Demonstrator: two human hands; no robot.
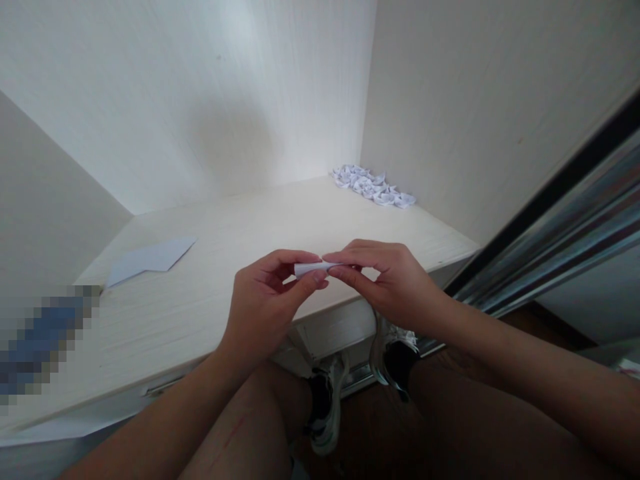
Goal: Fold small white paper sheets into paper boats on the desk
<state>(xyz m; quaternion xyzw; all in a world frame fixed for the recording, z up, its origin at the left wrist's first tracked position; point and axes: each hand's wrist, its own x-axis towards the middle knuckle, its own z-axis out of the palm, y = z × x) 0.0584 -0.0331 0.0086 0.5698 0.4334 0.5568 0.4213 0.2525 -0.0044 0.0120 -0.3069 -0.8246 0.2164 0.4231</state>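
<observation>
Between my two hands is a small strip of folded white paper [306, 269], held level above the front edge of the white shelf [270, 227]. My left hand [267, 293] pinches its left part, thumb below and fingers behind. The right end is pinched between the thumb and fingers of my right hand [387, 270]. Both sets of fingertips nearly meet at the middle of the paper, and they cover part of it. A pile of small folded white paper pieces [373, 185] lies in the back right corner of the shelf.
A flat white sheet of paper [153, 261] lies at the left of the shelf. Beside it a blurred-out blue item [45, 340] reaches the left edge. A drawer handle [163, 387] sits below the front edge. A dark-edged sliding door frame [545, 193] stands at right.
</observation>
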